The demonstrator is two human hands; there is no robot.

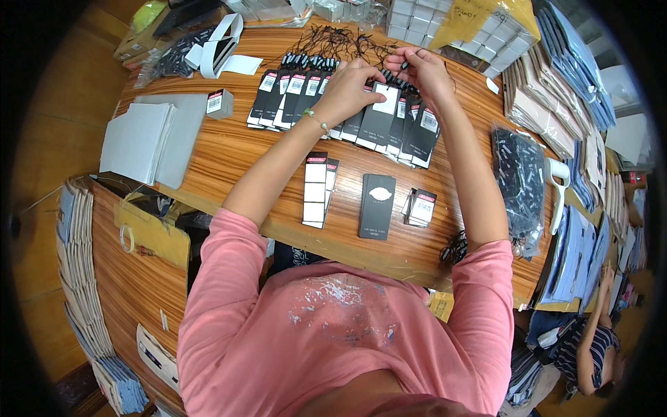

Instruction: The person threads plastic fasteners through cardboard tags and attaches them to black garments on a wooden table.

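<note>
My left hand (pixel 349 89) closes its thumb and fingers at the top of a dark grey hang tag (pixel 376 128) with a white label near its upper end. My right hand (pixel 427 75) pinches a thin black tag string (pixel 404 65) with a small dark plastic piece on it, just above and right of that tag. Beneath and beside both hands lies a row of black hang tags (pixel 267 97) with barcode stickers, their strings (pixel 337 38) tangled on the far side. Nearer me are a stack of plain dark tags (pixel 377 208), white label strips (pixel 315 191) and small barcode cards (pixel 421 208).
A small box (pixel 219 104) and white sheets (pixel 139 139) lie at the left. On the right are a plastic bag of black strings (pixel 517 181), a white tagging tool (pixel 557 184) and folded garments (pixel 549 90). Another person (pixel 590 347) sits at the lower right.
</note>
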